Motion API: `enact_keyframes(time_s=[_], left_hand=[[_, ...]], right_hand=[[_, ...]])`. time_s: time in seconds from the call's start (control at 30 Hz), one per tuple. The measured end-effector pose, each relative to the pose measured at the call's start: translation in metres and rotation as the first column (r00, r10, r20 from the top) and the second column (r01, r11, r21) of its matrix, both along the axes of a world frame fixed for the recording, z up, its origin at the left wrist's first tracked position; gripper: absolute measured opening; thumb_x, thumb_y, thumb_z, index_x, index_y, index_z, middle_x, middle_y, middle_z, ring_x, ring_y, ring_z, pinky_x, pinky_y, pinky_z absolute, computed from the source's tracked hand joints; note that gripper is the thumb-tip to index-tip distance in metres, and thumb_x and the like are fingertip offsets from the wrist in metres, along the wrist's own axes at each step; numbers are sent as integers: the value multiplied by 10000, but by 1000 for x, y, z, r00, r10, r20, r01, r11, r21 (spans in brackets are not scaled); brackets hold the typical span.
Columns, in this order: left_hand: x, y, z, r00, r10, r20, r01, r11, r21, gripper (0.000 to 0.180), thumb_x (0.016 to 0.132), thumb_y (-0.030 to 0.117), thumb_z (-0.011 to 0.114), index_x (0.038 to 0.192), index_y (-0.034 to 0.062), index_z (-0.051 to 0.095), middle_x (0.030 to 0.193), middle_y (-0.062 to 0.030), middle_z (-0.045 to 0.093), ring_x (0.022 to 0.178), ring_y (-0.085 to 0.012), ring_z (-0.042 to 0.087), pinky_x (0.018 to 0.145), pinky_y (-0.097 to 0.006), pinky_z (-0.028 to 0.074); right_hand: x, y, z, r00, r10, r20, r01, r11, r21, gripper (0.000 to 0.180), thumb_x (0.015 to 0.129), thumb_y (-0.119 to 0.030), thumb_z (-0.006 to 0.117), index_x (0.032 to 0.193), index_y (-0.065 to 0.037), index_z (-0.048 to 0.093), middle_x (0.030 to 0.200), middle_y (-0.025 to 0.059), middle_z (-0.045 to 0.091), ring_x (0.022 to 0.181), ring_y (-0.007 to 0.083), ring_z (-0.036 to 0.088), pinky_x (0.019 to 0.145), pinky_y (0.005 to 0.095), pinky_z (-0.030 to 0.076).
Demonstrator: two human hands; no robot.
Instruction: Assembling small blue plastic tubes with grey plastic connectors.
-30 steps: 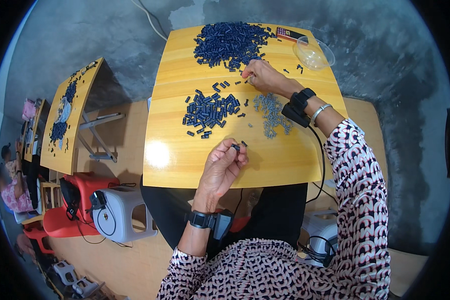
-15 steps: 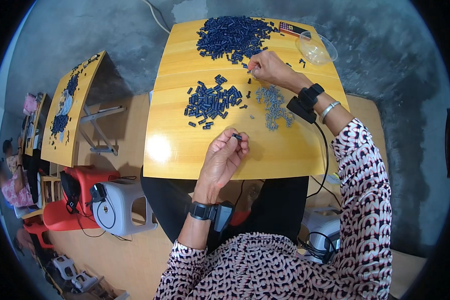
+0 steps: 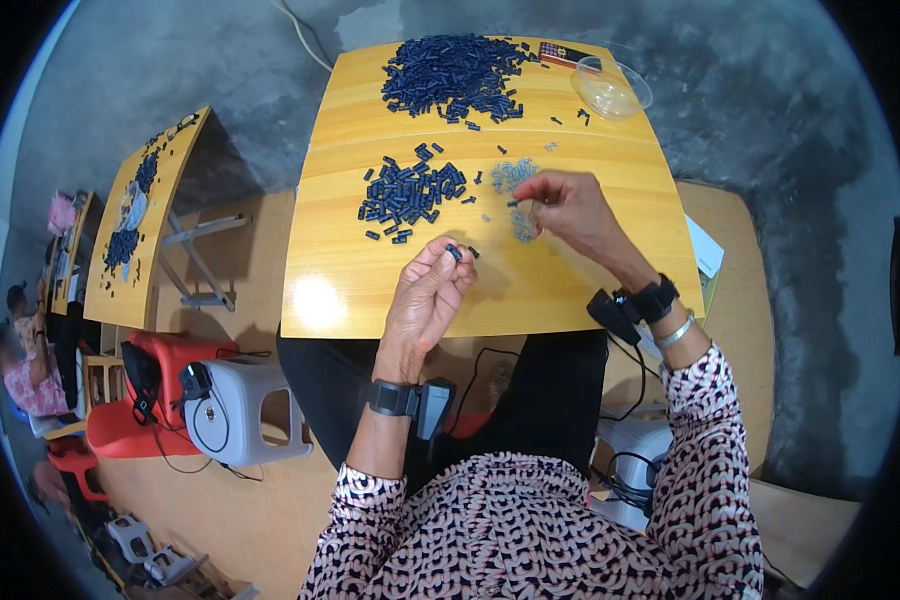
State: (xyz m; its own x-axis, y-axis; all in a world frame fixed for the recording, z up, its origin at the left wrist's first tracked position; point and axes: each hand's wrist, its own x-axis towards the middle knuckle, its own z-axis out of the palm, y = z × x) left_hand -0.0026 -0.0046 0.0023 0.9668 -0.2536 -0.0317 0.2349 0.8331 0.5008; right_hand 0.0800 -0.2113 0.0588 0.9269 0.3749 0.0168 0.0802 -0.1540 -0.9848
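A: What does the left hand [image 3: 428, 288] have?
B: Its thumb and fingers are curled in and pinch a dark part [image 3: 455, 252]; it hangs over the near edge of the tabletop [image 3: 370, 285]; a second dark tip shows at its fingers.
A: And the right hand [image 3: 573, 217]?
B: Thumb and forefinger are closed together on a small bit [image 3: 513, 203], its dark end poking out leftward; its exact shape is too small to tell.
A: What lies around them?
B: Grey pieces [image 3: 511, 175] just beside the right hand, partly hidden by it; the small pile [image 3: 410, 195] of dark parts, left of those; farther off, the big pile [image 3: 455, 72]; right of that, a phone [image 3: 562, 54] and a clear bowl [image 3: 615, 96], side by side.
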Motion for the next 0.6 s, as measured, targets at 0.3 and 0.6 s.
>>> enact_keyframes(time_s=[0.3,0.6], left_hand=[[2,0,2,1000,5,8,-4,997,-77,215,879,40,568,1089,-6,556,909,-92,587,790,-125,536,750,-229,471],[0,1,2,999,31,-13,-32,999,-41,147,883,58,569,1027,30,565,949,-64,591,835,-118,570,785,-241,477]], right_hand=[[-50,11,-14,988,-27,-155,48,989,137,166,794,-19,667,943,41,627,833,46,615,681,85,582,601,207,501],[-69,44,-16,998,-57,22,49,965,257,131,781,11,643,912,19,631,802,11,622,716,47,563,608,199,458]])
